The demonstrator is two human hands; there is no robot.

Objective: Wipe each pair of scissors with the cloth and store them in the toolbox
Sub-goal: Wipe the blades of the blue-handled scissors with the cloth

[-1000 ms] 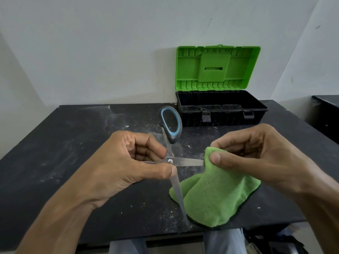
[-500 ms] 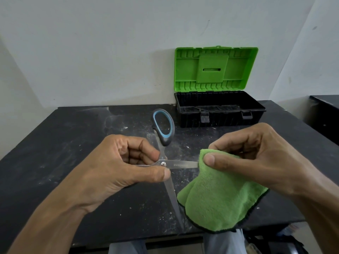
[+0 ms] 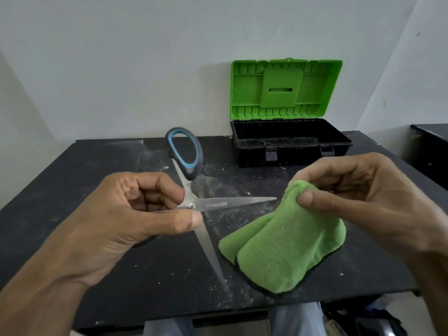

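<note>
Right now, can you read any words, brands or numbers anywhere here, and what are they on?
On the scissors, near the pivot of the level blade: a small stamped mark, too blurred to read.
On the toolbox and the cloth: no text visible.

the black worktop (image 3: 48,190) is smeared with pale dust and flecked with white specks, thickest around its middle. an open toolbox (image 3: 303,156), a black tub with its green lid standing upright, sits at the far edge against the wall. the lower edge of a green cloth (image 3: 286,251) appears to rest near the front edge.
</note>
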